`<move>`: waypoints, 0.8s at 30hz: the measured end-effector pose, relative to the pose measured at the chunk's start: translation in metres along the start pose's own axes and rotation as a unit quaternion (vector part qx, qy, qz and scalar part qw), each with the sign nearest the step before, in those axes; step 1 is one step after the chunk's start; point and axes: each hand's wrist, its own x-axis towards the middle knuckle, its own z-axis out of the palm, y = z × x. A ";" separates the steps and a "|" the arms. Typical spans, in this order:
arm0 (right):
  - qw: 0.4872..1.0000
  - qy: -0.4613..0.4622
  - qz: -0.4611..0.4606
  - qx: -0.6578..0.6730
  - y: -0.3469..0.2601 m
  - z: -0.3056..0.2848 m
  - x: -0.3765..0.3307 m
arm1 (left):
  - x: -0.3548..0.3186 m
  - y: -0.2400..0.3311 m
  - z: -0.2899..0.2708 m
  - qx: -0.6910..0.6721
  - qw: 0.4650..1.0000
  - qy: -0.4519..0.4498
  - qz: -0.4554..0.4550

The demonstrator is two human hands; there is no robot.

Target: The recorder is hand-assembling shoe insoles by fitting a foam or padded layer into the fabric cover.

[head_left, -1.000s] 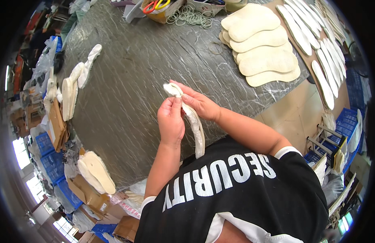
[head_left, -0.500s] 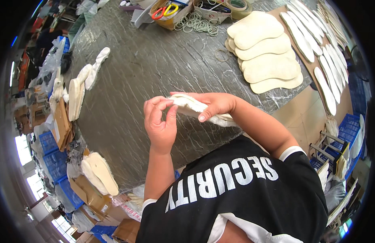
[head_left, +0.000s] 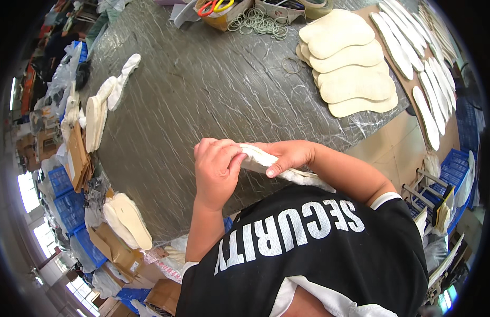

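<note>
A small bundle of cream, fleecy insoles (head_left: 307,178) is held between my hands, close to my chest above the near edge of the table. My left hand (head_left: 216,171) is closed with its fingers bent over the bundle's left end. Across the middle, my right hand (head_left: 291,155) grips the bundle, thumb on the near side and the other fingers mostly hidden behind it. The bundle's right end sticks out under my right wrist. How many layers it has, I cannot tell.
Overlapping pairs of cream insoles (head_left: 356,84) lie at the right of the dark table (head_left: 176,105). White insoles (head_left: 395,47) cover a board beyond. Rubber bands (head_left: 258,24) and scissors (head_left: 216,6) are at the back. More insoles (head_left: 127,219) rest along the left edge.
Both hands have brought the insoles nearer to my body. My left fingers, raised and looser before, have folded down over the left end. The view has tilted slightly.
</note>
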 end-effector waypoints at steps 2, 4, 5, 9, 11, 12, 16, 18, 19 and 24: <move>1.000 0.009 -0.003 0.015 0.003 0.002 0.000 | -0.002 0.002 0.001 0.006 1.000 -0.001 -0.006; 0.998 0.008 0.001 0.055 0.009 0.002 0.000 | -0.002 0.004 0.003 0.011 1.000 -0.002 -0.011; 0.998 0.009 0.001 0.056 0.010 0.003 0.000 | -0.003 0.004 0.004 0.011 1.000 -0.001 -0.014; 0.997 0.017 -0.007 0.070 0.009 0.004 -0.001 | -0.005 0.004 0.009 0.014 0.999 0.018 -0.026; 0.997 0.018 -0.004 0.070 0.007 0.005 -0.001 | -0.005 0.004 0.008 0.015 0.999 0.011 -0.029; 0.998 0.022 -0.006 0.063 0.005 0.006 -0.001 | -0.005 0.005 0.008 0.016 0.999 0.004 -0.032; 0.997 0.015 0.025 0.070 0.006 0.005 -0.004 | -0.001 0.005 0.008 0.029 0.999 -0.033 -0.019; 0.996 0.018 0.039 0.079 0.008 0.006 -0.006 | -0.002 0.003 0.014 0.000 1.000 -0.007 -0.001; 0.995 0.021 0.053 0.087 0.009 0.007 -0.007 | -0.005 0.001 0.018 0.000 1.000 -0.008 -0.002; 0.991 -0.008 0.102 0.086 0.022 0.001 -0.009 | -0.022 -0.008 0.030 -0.138 0.983 -0.039 -0.116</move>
